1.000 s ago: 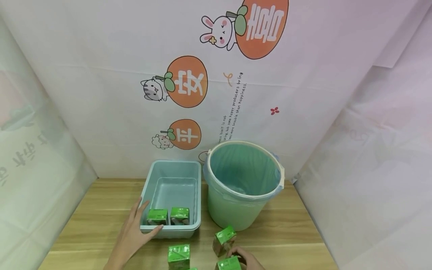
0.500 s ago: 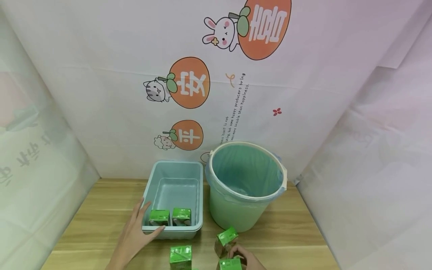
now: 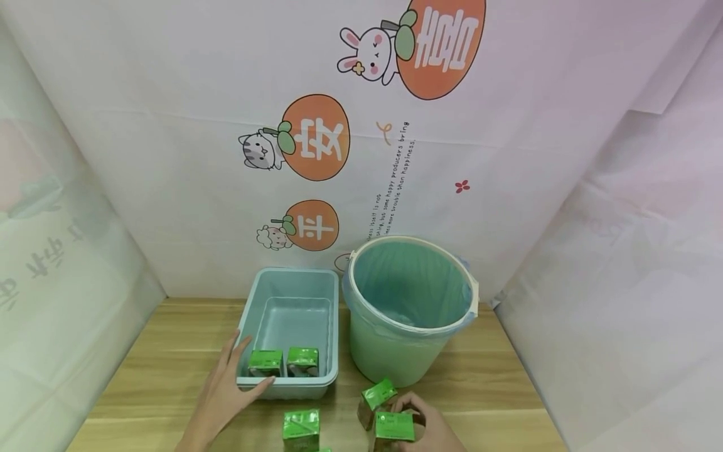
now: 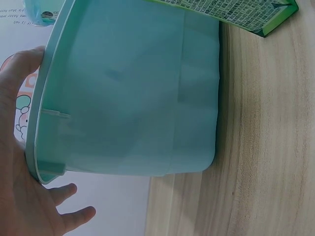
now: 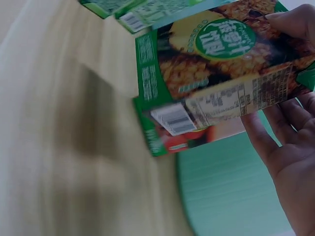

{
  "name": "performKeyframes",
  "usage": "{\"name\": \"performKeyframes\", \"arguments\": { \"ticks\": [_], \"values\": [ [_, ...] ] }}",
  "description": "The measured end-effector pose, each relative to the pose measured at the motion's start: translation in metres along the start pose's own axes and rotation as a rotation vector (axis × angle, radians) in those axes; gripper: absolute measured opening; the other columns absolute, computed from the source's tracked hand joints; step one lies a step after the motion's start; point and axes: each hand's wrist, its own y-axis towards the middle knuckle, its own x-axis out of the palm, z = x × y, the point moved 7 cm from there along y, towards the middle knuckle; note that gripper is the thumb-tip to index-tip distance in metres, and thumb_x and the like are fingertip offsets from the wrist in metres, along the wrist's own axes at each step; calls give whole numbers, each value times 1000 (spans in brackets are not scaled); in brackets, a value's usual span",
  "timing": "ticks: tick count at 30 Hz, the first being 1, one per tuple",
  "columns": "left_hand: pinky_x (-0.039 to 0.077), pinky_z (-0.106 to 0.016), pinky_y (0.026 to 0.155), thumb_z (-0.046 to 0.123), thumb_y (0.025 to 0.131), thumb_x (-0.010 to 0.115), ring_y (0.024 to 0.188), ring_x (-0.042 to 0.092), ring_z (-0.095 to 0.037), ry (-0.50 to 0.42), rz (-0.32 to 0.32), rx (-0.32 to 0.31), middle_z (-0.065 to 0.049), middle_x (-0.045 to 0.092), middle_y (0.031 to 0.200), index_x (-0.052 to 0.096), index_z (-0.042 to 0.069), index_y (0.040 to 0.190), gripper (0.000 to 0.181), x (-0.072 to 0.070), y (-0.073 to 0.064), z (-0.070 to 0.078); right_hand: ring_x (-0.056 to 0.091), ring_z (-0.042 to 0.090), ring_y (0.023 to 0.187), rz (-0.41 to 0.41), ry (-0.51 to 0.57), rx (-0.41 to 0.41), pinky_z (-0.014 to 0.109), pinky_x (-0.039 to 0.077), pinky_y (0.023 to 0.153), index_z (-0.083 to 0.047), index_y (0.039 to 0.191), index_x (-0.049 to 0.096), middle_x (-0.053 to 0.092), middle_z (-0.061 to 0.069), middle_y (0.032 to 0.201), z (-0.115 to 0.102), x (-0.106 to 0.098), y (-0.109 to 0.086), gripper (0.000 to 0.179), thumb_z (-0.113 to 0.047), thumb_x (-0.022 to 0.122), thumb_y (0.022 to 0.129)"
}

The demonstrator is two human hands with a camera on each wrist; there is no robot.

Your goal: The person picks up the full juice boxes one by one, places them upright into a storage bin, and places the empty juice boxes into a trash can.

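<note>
My right hand (image 3: 426, 424) grips a green-topped juice carton (image 3: 394, 427) between thumb and fingers. In the right wrist view this juice carton (image 5: 211, 54) is tilted, its pineapple-patterned side showing, with a shadow on the table. Close behind it stands another carton (image 3: 377, 397), with red fruit on its side. My left hand (image 3: 223, 389) rests on the front left corner of a pale blue plastic basket (image 3: 333, 326), fingers spread and thumb on the front rim (image 4: 42, 88). Inside the basket, two cartons (image 3: 265, 361) stand side by side at the near end.
A green bucket (image 3: 390, 358) with a liner bag stands right of the basket. Another juice carton (image 3: 301, 430) is in front of the basket, and a green edge shows at the bottom of the head view. White printed cloth (image 3: 214, 188) walls the wooden table (image 3: 147, 370).
My right hand has taken hold of the nearer carton and moved it slightly up and right in the head view. My left hand stays at the basket corner.
</note>
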Motion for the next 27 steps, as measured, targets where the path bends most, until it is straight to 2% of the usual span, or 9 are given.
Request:
{"name": "performKeyframes", "arguments": {
  "ticks": [10,18,27],
  "values": [
    [50,-78,89,49,87,86,133,48,-64,-2,1,-8,-29,24,168,41,4,159,96,0,0,-3,68,11,104,123,-140,-212,35,60,86,-9,114,64,69,0,112,-46,-11,5,38,-4,87,83],
    [48,-79,91,50,87,85,133,48,-64,-8,-3,-17,-27,23,169,40,6,159,96,0,-1,-3,70,10,98,236,-174,-303,36,64,79,-12,110,67,72,1,106,-83,-13,12,40,-2,89,79],
    [50,-78,88,52,87,85,129,52,-63,-5,0,-12,-26,24,169,42,7,158,95,-1,-1,-1,70,12,101,276,-178,-335,36,65,76,-14,110,66,71,4,108,-118,-7,26,42,0,90,78]
  ]
}}
